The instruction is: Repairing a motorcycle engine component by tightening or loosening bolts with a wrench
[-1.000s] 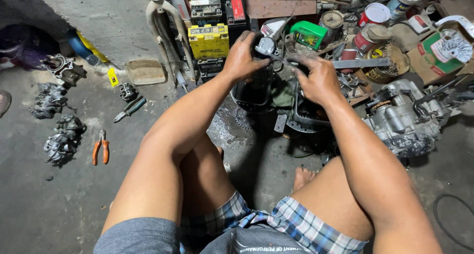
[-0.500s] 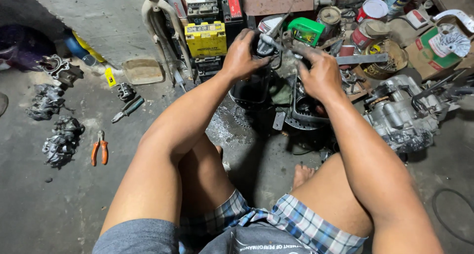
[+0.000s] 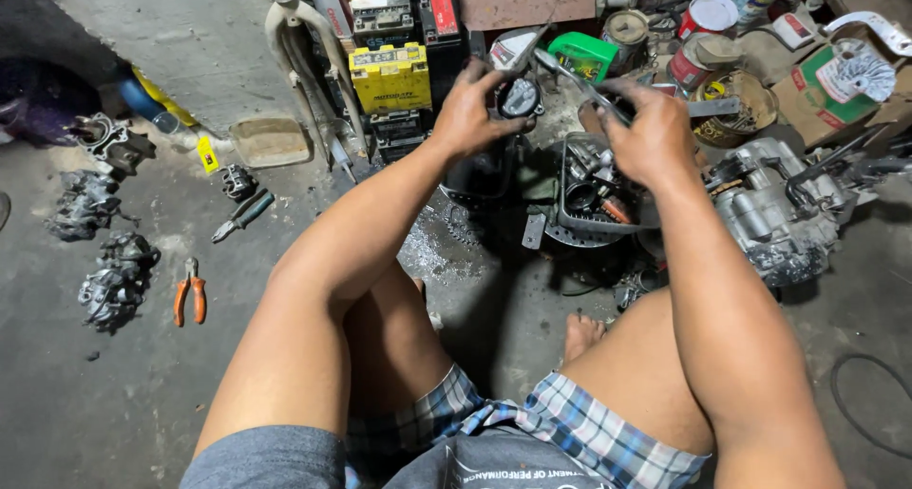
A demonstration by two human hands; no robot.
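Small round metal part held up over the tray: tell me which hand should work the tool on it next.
Right, probably. The right hand grips the long metal tool, tip angled toward the small round metal part; the left hand is occupied holding that part.

Ahead of the left hand [image 3: 467,109] stand the yellow battery [image 3: 390,77] and stacked boxes; cans [image 3: 708,16] and the engine block [image 3: 769,209] crowd the right hand [image 3: 652,133]. Open concrete floor [image 3: 142,394] lies to the left, broken only by orange pliers [image 3: 189,290] and scattered metal parts [image 3: 114,275].
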